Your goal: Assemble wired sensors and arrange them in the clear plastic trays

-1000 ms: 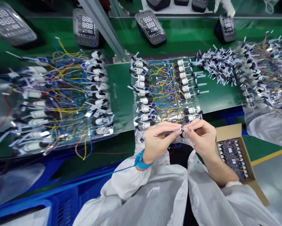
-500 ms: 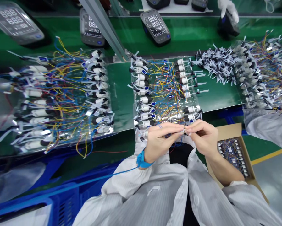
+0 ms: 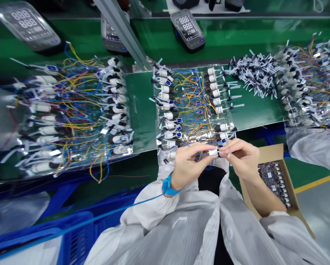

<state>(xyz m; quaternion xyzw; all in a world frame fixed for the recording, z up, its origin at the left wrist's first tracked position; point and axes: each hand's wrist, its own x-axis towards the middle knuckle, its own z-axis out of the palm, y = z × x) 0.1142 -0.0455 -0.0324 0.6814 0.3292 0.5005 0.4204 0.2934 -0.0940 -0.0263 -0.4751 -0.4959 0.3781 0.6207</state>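
White cylindrical part shows plainly now, near end of the clear tray; mostly hidden a moment ago. Left hand pinches its body, right hand pinches close at its right end. Handling seems centred on that end.

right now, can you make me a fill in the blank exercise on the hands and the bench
1. The small part in the left hand is coloured ____.
2. The blue strap is worn on the ____ wrist.
3. The open box beside the right forearm is made of ____.
4. The pile of small strips lies on a bench whose top is coloured ____.

Missing words: white; left; cardboard; green.
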